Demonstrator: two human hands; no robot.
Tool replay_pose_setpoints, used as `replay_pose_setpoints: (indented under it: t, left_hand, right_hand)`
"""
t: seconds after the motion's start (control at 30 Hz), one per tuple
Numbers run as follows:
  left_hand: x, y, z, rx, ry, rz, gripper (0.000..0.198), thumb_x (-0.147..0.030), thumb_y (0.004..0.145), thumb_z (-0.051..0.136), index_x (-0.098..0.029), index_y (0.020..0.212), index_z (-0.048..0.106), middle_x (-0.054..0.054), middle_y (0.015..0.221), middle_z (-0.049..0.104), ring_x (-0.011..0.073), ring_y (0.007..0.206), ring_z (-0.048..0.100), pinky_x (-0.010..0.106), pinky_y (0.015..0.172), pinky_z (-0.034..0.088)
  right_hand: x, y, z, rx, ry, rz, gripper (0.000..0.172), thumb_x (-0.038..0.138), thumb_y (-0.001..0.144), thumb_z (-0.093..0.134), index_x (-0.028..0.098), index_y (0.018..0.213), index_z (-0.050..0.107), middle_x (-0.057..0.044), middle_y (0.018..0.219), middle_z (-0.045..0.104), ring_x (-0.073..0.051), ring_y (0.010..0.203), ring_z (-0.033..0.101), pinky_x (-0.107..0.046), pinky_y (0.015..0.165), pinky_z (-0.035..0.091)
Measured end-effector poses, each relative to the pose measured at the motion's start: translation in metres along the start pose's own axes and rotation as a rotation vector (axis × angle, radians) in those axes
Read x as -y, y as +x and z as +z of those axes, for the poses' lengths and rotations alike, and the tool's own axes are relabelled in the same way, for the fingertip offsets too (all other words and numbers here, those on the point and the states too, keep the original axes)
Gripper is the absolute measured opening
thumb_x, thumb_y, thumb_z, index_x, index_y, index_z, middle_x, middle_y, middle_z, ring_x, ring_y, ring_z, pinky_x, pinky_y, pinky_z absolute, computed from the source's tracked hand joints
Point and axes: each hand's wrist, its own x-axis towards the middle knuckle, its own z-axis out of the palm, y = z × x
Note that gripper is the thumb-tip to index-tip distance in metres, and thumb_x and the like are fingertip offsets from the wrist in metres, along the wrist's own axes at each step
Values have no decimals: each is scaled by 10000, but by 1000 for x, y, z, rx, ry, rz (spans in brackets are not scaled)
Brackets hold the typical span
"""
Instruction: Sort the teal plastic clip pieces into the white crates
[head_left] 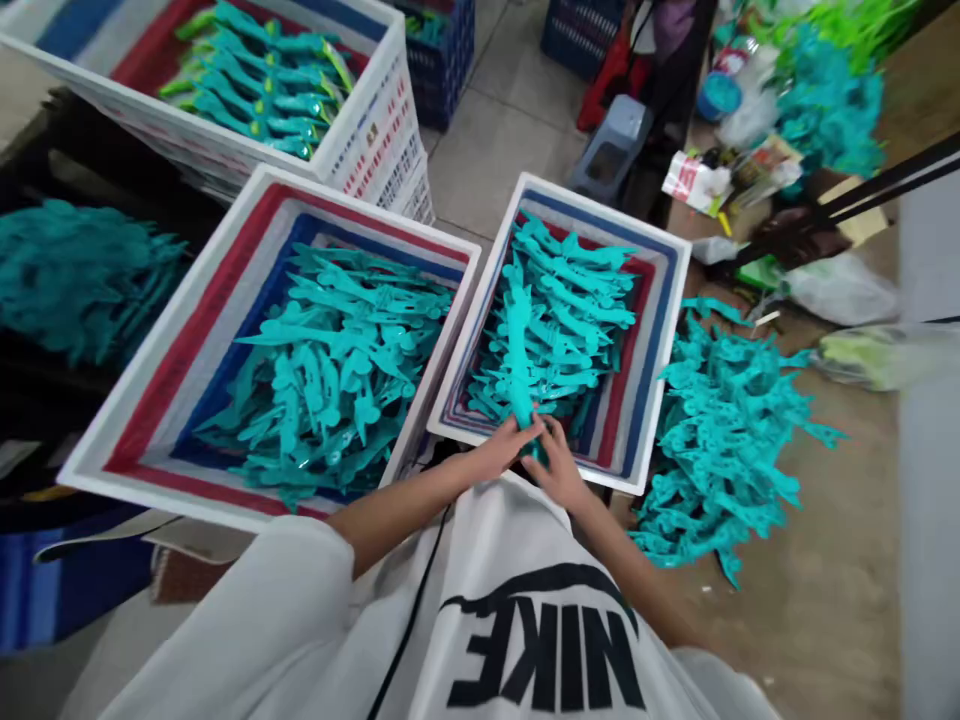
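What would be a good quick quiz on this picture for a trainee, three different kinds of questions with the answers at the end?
1. True or false: the left hand and right hand are far apart.
2. What lies just to the right of the crate in front of the hands, as pictured: (a) a teal pile, (b) a laptop, or (c) a ladder?
3. Fill in: that crate's lining is striped red, white and ____.

Key: 1. False; they are close together at the near end of a long teal piece. 2. a. 3. Blue.
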Motion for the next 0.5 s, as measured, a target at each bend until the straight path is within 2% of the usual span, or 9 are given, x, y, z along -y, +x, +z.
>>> replay_pose_setpoints:
  t: [0.07,0.1,0.17,0.23,0.3,0.37,0.43,0.5]
  left_hand:
    - [-13,-1,10,84,3,70,918,-693,787,1046,-276,1541,729,190,1515,787,398,1517,700,608,1305,540]
    - [-21,-2,11,132,18,81,911,-652,778,1066,-268,1532,726,188,1486,802,397,1483,723,615,1289,554]
    - [-38,-2,5,220,61,66,893,-585,746,1103,-257,1484,724,179,1427,826,401,1399,772,624,1206,619]
    - [-55,1,-5,271,103,39,805,-520,718,1126,-244,1369,741,158,1375,838,400,1327,806,606,1109,681]
    - [-72,4,-13,298,120,21,671,-463,729,1118,-227,1240,753,143,1360,831,400,1292,822,583,1042,715]
    - [-85,4,-16,337,95,5,639,-437,753,1098,-245,1259,758,143,1416,804,418,1320,815,599,1023,722]
    - [-92,0,-12,395,56,-30,772,-459,759,1096,-314,1420,725,143,1502,765,439,1365,796,638,1034,714]
    - [-91,-5,-1,395,58,-39,921,-480,758,1104,-374,1550,647,136,1527,749,424,1369,789,636,1059,707]
  right_hand:
    - [18,-17,8,-51,-104,-91,891,674,1047,759,235,1798,564,-222,1786,577,-409,1718,517,-652,1384,510]
    - [26,-20,9,-85,-119,-114,857,668,1075,727,234,1796,566,-225,1774,594,-411,1716,523,-652,1374,525]
    - [38,-19,5,-170,-61,-115,720,650,1132,634,257,1735,645,-199,1681,698,-399,1635,624,-637,1327,579]
    - [46,-15,-6,-325,67,-48,617,656,1152,585,273,1599,770,-155,1530,811,-378,1484,748,-599,1241,647]
    - [51,-12,-19,-537,178,54,581,679,1143,585,263,1443,859,-128,1383,876,-359,1328,824,-562,1143,695]
    - [56,-11,-31,-694,197,111,586,705,1131,588,252,1343,894,-125,1286,898,-348,1212,853,-550,1086,712]
    - [64,-11,-39,-685,120,71,576,724,1110,614,269,1314,901,-131,1287,894,-355,1207,851,-567,1116,703]
    - [75,-9,-39,-551,10,-26,551,728,1094,643,297,1321,899,-136,1369,871,-373,1307,821,-597,1203,669]
